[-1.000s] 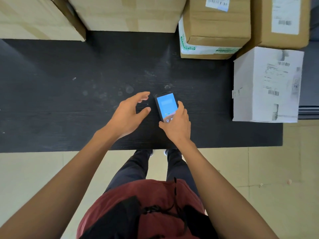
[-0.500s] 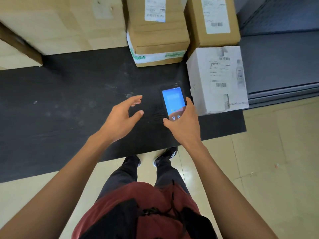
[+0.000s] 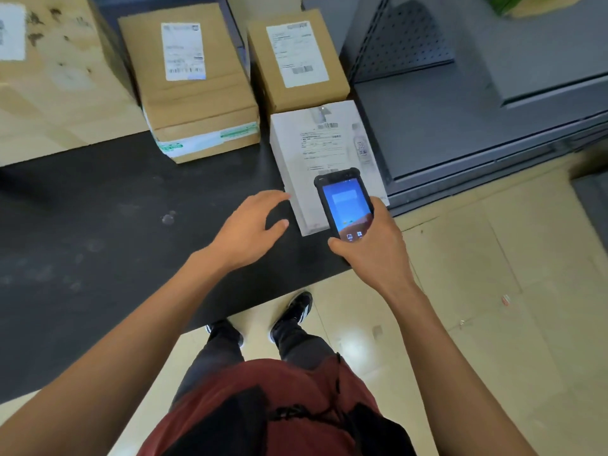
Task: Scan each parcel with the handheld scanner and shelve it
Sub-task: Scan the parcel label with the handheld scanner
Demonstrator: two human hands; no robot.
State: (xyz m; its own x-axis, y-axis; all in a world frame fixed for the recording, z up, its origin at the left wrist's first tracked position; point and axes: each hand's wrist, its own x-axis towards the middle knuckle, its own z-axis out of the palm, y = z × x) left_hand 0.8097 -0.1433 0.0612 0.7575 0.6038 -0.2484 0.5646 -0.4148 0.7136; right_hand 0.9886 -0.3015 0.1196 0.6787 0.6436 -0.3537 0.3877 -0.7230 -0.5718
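Parcels crowd the back of a matte black table (image 3: 98, 225), whose grained top shows faint dusty rings. At far left a large pale cardboard box (image 3: 49, 77) with scuffed patches fills the corner. Next to it sits a brown corrugated carton (image 3: 194, 103), rectangular, with a white shipping label on top and green-printed white tape along its lower front edge. Further right stands a smaller brown box (image 3: 296, 67), also bearing a white label with a barcode. Just in front of it, touching it, lies the white parcel (image 3: 306, 153), a smooth white box with printed labels and barcodes on its upper face, set at the right end of the table.

The left hand (image 3: 250, 232) hovers over the table just beside the white parcel's near-left corner, fingers spread and gently curved, thumb apart, gripping nothing; whether the fingertips touch the parcel cannot be told. The right hand (image 3: 371, 248) holds the handheld scanner (image 3: 345, 202), a flat slab in a black rugged case with a glowing blue screen, above the near part of the white parcel; the fingers wrap its lower right edge and the thumb lies along its lower left.

To the right stands a grey metal shelf (image 3: 460, 126), smooth-painted with a perforated back panel, on a glossy beige tiled floor (image 3: 493, 291).
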